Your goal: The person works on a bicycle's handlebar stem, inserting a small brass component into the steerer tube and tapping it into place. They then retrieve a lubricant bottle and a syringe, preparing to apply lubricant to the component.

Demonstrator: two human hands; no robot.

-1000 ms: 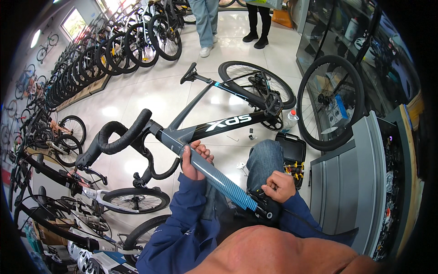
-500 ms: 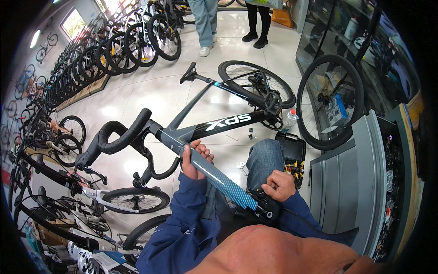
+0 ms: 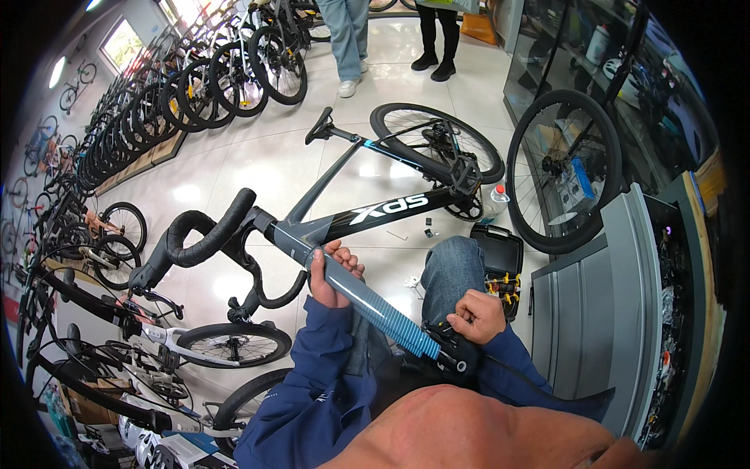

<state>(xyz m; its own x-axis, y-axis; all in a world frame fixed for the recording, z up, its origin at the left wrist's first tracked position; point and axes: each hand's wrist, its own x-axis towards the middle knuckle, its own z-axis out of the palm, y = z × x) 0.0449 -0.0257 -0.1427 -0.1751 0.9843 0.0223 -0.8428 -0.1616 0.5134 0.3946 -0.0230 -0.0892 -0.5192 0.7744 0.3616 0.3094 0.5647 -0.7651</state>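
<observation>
My left hand [image 3: 329, 275] grips the glossy grey-blue front fork [image 3: 366, 309] of a black and grey road bike frame [image 3: 322, 187], just below the head tube. My right hand [image 3: 476, 316] is closed in a pinch beside the black brake caliper [image 3: 447, 344] at the fork's lower end; whatever its fingertips hold is too small to make out. Black drop handlebars [image 3: 199, 238] hang off the frame's front on my left. The rear wheel [image 3: 383, 117] lies at the far end of the frame. An open black tool case [image 3: 492, 244] sits beyond my right knee [image 3: 449, 270].
A loose wheel [image 3: 562, 233] leans on a glass display case [image 3: 531, 55] at right. A grey cabinet [image 3: 570, 328] stands beside me. A bottle [image 3: 494, 205] is on the floor. Rows of bikes [image 3: 211, 98] line the left. Two people's legs [image 3: 348, 51] are at the top.
</observation>
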